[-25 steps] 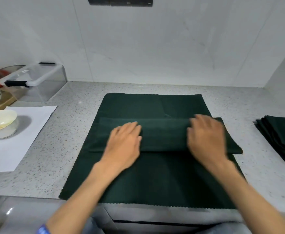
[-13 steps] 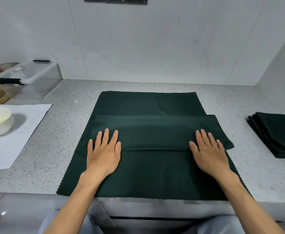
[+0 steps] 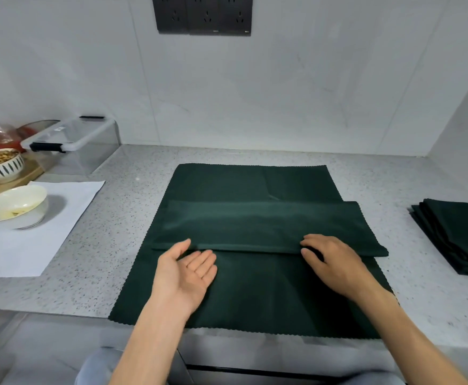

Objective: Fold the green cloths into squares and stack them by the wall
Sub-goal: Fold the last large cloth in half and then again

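The left hand [image 3: 184,269] lies palm up on the flat cloth [image 3: 255,290], fingers [image 3: 203,261] loosely spread and holding nothing, their tips at the near edge of the band [image 3: 266,227]. The right hand [image 3: 335,266] is palm down, its fingers [image 3: 309,245] curled at that same edge; whether they pinch the band I cannot tell. The band is a cloth folded into a long strip, lying across the flat one just beyond both hands. It seems to need further folds before it is a square, and the cloth beneath is not yet folded at all. Well right of the right fingers, a stack [image 3: 460,237] of finished squares sits by the side wall. Well left of the left fingers are a sheet of paper [image 3: 33,245], a bowl [image 3: 15,205] and a clear box [image 3: 74,143]. Nothing on the counter [image 3: 133,201] blocks the way to the stack.
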Motion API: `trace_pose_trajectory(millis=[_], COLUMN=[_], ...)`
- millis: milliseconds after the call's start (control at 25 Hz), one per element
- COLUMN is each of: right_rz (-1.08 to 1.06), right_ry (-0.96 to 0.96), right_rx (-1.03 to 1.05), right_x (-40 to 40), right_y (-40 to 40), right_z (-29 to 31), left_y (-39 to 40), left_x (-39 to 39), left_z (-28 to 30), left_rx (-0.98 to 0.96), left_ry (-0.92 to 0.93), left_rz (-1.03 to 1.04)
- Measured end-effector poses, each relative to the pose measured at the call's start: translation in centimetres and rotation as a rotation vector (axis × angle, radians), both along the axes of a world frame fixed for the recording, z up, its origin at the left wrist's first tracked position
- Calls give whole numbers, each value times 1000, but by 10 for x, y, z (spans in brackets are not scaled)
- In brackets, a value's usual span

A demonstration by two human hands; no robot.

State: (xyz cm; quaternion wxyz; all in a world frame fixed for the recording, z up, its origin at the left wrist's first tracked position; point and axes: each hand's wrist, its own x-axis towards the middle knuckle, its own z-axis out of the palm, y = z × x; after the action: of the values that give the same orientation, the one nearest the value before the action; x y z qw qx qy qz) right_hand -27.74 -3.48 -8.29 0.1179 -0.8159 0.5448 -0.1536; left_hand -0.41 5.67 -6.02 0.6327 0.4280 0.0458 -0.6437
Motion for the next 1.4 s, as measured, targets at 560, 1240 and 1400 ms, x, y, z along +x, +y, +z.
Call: trace_pose_trajectory(millis=[560, 1240, 1400], right_rz=[45, -46, -208], right_ry=[-1122, -1225, -1032], right_rx=[1141, 1009, 1067], right_x=[38, 92, 119], right_y=[-53, -165, -159], right_z=[59, 77, 28], left_y=[-90, -42, -25], left_x=[-35, 44, 75], left_z=[108, 5, -69], left_rx=[-610, -1222, -1104], left_ry=[-357, -1812, -1802], left_rz=[-128, -1042, -1024])
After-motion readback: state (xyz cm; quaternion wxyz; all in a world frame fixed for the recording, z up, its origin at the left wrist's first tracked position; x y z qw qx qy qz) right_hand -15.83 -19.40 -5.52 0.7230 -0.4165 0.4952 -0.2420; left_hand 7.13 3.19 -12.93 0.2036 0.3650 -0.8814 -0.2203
